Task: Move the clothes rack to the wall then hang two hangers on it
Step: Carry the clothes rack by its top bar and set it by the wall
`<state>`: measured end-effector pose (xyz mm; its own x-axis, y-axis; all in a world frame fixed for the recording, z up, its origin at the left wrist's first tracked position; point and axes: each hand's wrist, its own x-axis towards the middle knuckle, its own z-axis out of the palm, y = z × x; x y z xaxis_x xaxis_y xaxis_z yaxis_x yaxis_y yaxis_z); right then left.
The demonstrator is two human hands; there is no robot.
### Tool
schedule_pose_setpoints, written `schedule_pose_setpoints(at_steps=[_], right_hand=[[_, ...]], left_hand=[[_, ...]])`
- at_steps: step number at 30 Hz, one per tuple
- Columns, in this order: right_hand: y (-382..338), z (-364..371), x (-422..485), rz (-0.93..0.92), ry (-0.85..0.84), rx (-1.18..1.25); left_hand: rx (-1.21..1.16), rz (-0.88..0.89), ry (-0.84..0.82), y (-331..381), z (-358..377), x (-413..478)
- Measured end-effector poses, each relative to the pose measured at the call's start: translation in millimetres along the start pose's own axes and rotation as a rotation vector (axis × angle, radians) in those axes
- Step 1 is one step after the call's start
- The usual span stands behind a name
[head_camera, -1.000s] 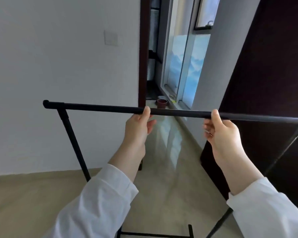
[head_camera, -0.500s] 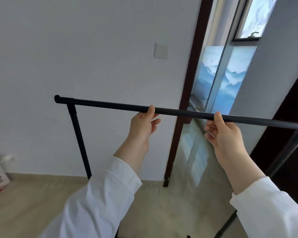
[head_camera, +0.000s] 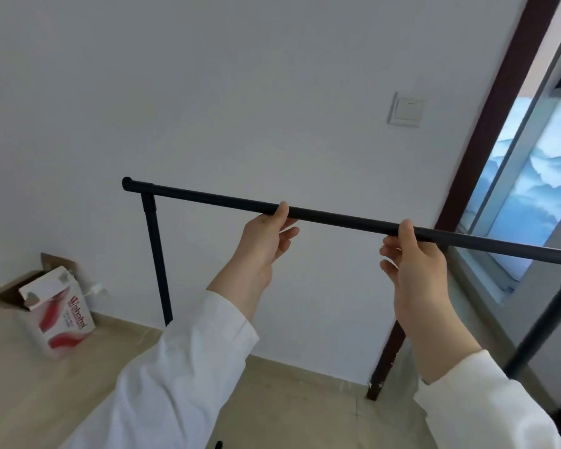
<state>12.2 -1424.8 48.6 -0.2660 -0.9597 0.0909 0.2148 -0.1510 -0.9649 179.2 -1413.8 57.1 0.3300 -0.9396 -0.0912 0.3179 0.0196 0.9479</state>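
A black metal clothes rack (head_camera: 344, 219) stands in front of me, its top bar running from the upper left down to the right edge. My left hand (head_camera: 266, 238) grips the bar near its middle, thumb over the top. My right hand (head_camera: 413, 254) grips the bar further right. The rack's left post (head_camera: 157, 264) drops toward the floor close to the white wall (head_camera: 240, 92). Its right post (head_camera: 544, 322) shows at the right edge. The rack's feet are mostly hidden by my white sleeves. No hangers are in view.
An open red-and-white cardboard box (head_camera: 57, 311) sits on the beige floor against the wall at left. A light switch (head_camera: 406, 109) is on the wall. A dark brown door frame (head_camera: 460, 202) and a window (head_camera: 528, 189) lie to the right.
The view has swung left: the wall now fills the frame, the window has slid to the right edge, and the box has come into view. Both hands keep their grip on the bar.
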Motion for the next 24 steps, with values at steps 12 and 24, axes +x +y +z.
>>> schedule_pose_setpoints(at_steps=[12, 24], right_hand=[[33, 131, 12, 0.025, 0.032, 0.01], [61, 220, 35, 0.056, 0.133, -0.03]], left_hand=[[-0.006, -0.008, -0.047, 37, -97, 94], [0.009, -0.066, -0.188, 57, -150, 199]])
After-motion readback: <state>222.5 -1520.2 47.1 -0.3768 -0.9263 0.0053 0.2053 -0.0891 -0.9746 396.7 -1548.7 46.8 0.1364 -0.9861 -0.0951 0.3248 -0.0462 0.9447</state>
